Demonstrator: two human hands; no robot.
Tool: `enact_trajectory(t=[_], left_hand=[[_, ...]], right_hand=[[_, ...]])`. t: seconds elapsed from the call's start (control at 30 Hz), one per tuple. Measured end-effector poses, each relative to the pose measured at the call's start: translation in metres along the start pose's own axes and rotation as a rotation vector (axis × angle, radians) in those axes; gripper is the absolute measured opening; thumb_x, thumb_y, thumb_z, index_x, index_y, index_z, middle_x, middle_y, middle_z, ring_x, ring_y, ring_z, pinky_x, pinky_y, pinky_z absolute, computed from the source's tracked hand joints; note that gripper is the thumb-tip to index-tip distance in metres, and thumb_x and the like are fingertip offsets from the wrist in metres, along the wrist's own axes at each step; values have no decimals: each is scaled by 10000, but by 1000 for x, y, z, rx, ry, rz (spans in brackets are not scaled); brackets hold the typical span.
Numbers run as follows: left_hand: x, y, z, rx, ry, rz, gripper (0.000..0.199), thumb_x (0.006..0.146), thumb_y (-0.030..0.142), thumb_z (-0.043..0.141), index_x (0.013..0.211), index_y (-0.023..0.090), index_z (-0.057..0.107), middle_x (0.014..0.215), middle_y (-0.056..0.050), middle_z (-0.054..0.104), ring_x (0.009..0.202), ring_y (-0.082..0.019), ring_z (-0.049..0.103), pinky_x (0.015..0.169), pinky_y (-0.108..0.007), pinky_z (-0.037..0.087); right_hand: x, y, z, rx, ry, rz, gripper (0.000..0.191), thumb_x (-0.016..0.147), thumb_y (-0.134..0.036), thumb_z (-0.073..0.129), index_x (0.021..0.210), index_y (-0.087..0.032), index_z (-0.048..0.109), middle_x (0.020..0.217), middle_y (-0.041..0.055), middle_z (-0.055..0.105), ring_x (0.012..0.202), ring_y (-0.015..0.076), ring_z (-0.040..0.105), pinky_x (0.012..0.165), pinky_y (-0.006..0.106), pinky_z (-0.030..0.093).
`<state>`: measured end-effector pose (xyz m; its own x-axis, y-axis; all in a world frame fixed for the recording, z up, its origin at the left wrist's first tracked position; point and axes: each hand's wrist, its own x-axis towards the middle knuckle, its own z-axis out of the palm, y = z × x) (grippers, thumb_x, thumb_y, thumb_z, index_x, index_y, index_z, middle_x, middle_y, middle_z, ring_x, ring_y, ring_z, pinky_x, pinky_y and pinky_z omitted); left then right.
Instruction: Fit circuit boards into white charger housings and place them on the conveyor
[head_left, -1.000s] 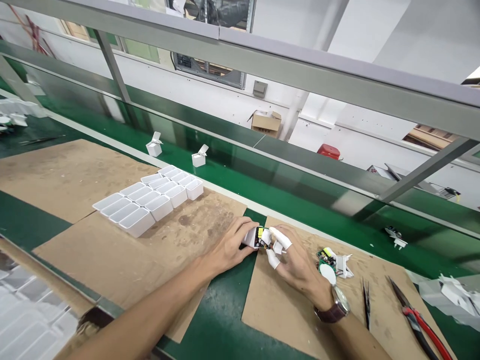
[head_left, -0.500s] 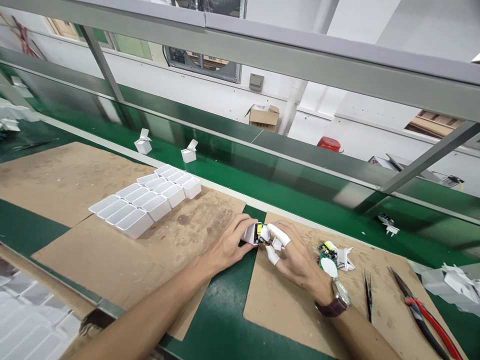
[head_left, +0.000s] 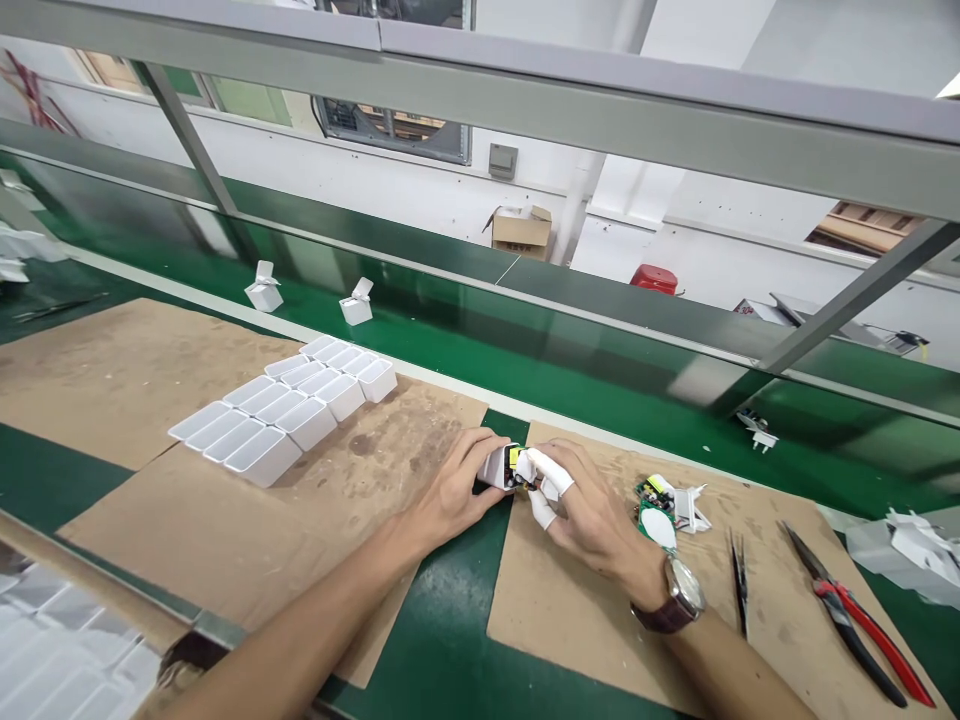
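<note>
My left hand (head_left: 459, 487) is closed around a white plastic housing (head_left: 493, 468), its open end turned to the right. At that opening sits a circuit board (head_left: 515, 462) with a yellow part, partly inside the housing. White finger covers are on the thumb and a finger of my right hand (head_left: 581, 500), which pinches the board's outer end and a white piece beside it. Right of that hand, another circuit board (head_left: 654, 505) with a white plug piece lies on the cardboard.
Rows of white open housings (head_left: 279, 405) stand on the left cardboard. Tweezers (head_left: 739, 580) and red-handled pliers (head_left: 844, 610) lie at right. Two lidded white units (head_left: 356, 303) and a plug assembly (head_left: 757, 430) rest on the green belt. A box of housings (head_left: 67, 640) is lower left.
The circuit board appears slightly deeper in the housing, with my right hand shifted a little left. The whole view has moved slightly.
</note>
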<state>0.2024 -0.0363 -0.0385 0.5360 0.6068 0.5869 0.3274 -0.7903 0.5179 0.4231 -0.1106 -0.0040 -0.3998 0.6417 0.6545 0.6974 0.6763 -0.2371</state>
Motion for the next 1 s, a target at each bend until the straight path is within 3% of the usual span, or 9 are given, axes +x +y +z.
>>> enact_trajectory(t=[0.33,0.6,0.83,0.93,1.0], left_hand=[[2,4,-2,3,-17,10,526,942,211,718,1410,271,486,1290,-100,570,1240,-270,608,1065,-439,550],[-2,4,-2,-68,-81,-3,509,946,221,695,1411,262,491,1315,-108,551,1253,-261,610,1079,-416,546],[-3,-3,-9,-181,-208,-111,598,901,236,699,1461,237,489,1313,-114,673,1194,-263,687,1031,-407,577],[-3,-9,-7,-268,-170,-199,625,906,217,664,1501,229,474,1341,-132,699,1208,-274,699,1039,-444,574],[-3,-12,-5,-366,-131,-260,625,912,231,666,1508,224,475,1369,-142,692,1222,-275,696,1038,-456,573]], right_hand=[[1,0,-2,22,-33,28,732,976,-58,517,1633,-246,252,1351,180,620,1279,340,586,1005,573,588],[-15,4,18,33,-72,48,752,961,-78,565,1632,-215,255,1420,190,599,1347,347,553,1054,580,570],[-8,-7,15,235,-23,258,439,1030,-256,606,1459,-250,511,1266,128,688,1136,275,681,953,472,622],[-4,-8,12,303,4,305,322,1069,-238,533,1381,-262,608,1245,103,715,1137,239,699,976,427,618],[-3,-5,13,284,-7,246,333,1060,-211,532,1371,-271,636,1274,105,703,1168,239,686,995,433,610]])
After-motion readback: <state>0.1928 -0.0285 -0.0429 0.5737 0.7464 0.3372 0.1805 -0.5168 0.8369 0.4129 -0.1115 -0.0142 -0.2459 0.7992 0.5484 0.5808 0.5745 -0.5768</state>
